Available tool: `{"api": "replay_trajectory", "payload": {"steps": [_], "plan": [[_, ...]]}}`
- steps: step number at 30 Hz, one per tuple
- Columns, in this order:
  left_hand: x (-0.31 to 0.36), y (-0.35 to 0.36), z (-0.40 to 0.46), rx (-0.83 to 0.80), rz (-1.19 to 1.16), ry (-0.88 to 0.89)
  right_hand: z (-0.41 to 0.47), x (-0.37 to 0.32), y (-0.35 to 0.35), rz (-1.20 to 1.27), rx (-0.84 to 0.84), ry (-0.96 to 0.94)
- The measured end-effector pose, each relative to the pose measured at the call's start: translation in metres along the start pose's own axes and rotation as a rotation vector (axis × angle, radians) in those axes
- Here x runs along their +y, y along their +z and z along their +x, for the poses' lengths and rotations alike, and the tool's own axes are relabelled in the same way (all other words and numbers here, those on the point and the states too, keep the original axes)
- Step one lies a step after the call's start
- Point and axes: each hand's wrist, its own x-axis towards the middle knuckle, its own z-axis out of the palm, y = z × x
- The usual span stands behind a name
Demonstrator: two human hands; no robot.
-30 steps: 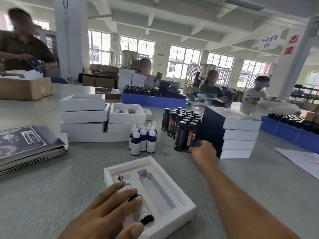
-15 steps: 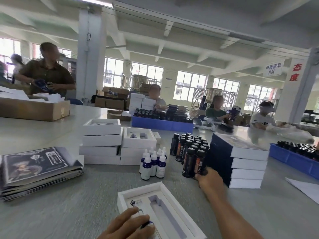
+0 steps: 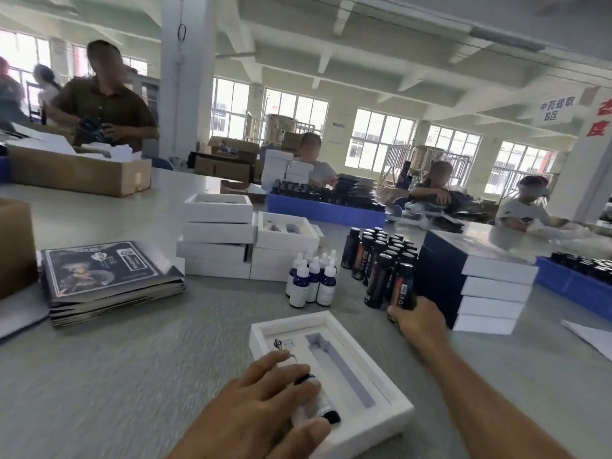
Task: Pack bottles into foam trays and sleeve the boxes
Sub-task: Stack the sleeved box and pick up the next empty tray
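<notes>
By the left hand (image 3: pixel 251 405), the tray (image 3: pixel 381 385) is matt white foam; the bottle (image 3: pixel 402 286) in the right hand (image 3: pixel 419 321) is glossy dark; the table (image 3: pixel 132 359) beneath looks smooth grey.

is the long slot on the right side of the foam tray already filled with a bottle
No, the long slot in the foam tray is bare, and the right hand grips a dark bottle at the cluster.

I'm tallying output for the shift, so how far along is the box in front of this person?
Done: four sleeved boxes are stacked at the right. In hand: the left hand presses a dropper bottle into the foam tray, while the right hand grips a tall dark bottle from the cluster. Left: the long slot is empty, and this box needs a sleeve from the pile.
</notes>
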Motion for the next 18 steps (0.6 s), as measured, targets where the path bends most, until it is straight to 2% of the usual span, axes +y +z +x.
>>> {"api": "replay_trajectory", "payload": {"steps": [3,6,10,13,18], "plan": [[-0.002,0.010,-0.009,-0.018,-0.086,-0.071,-0.030,-0.006,-0.020,0.111,-0.062,-0.020],[0.003,0.009,-0.014,0.004,-0.098,-0.059,-0.073,-0.021,-0.042,0.143,-0.164,-0.174],[0.007,0.009,-0.018,0.009,-0.061,-0.037,-0.131,-0.042,-0.056,-0.069,-0.292,-0.450],[0.008,0.009,-0.020,0.012,-0.044,-0.035,-0.157,-0.046,-0.054,-0.284,-0.227,-0.634],[0.011,0.006,-0.020,-0.003,-0.037,-0.042,-0.165,-0.046,-0.053,-0.461,-0.199,-0.721]]}}
